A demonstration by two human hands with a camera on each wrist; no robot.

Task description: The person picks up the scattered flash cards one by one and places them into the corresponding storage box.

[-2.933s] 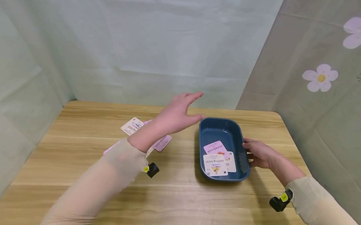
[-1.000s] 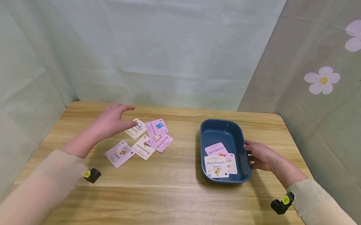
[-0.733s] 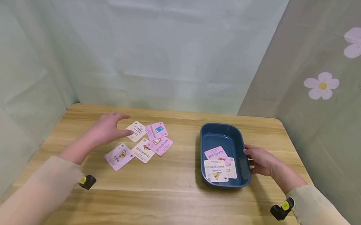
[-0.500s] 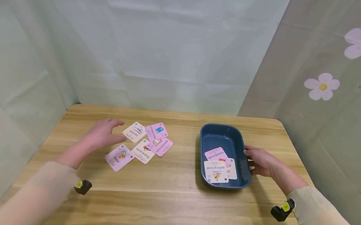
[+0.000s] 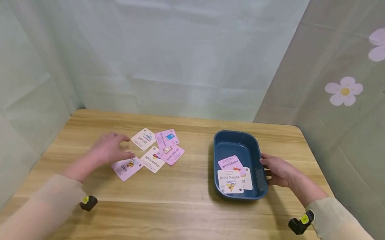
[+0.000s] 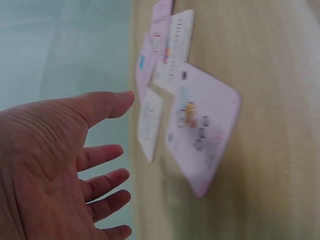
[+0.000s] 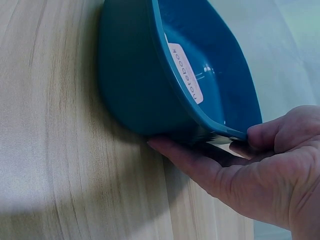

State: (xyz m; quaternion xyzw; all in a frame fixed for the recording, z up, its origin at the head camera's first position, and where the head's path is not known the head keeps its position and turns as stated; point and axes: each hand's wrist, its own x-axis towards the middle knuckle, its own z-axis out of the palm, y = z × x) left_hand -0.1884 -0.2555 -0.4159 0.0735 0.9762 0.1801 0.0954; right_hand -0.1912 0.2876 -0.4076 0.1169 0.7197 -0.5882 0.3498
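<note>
In the head view my left hand [image 5: 109, 148] hovers at the left edge of the bee card [image 5: 127, 167], thumb and fingers spread apart with nothing between them. The left wrist view shows that hand [image 6: 75, 165] apart from the pink bee card [image 6: 202, 120]. Beyond it lie the white yacht card [image 5: 143, 139], the spaceship card [image 5: 153, 159], the pink storybook card [image 5: 172, 155] and the Chinese book card [image 5: 168, 137], some overlapping. My right hand [image 5: 278, 171] grips the right side of a dark blue plastic basin [image 5: 234, 133], its fingers at rim and outer wall.
Inside the basin lie a pink notebook card [image 5: 230, 162], a white sailing boat card [image 5: 230, 180] and another white card [image 5: 248, 179] partly covered. Everything stands on a wooden table [image 5: 176, 211], with a pale fabric wall [image 5: 170, 56] behind and at both sides.
My left hand has moved from beside the basin leftward over the cards, then down from the yacht card to the bee card. My right hand stays on the basin.
</note>
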